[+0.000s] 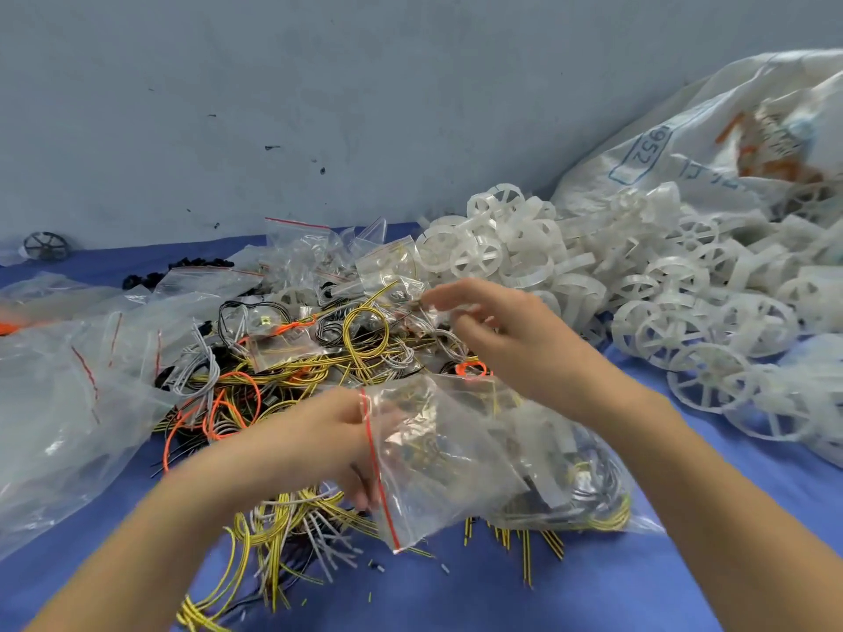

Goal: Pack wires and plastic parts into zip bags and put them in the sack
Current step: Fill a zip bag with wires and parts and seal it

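White sack (684, 130) fills the far right corner of the cloth (593, 586); wires (273, 371) heap mid-cloth. Your left hand (328, 440) pinches the bag (456, 458) mouth near the front edge: hold it wide. Your right hand (511, 339) hovers over wires, grasp unclear.

Sack (684, 130) cut off right; left hand (319, 440) partly behind zip bag (456, 449)
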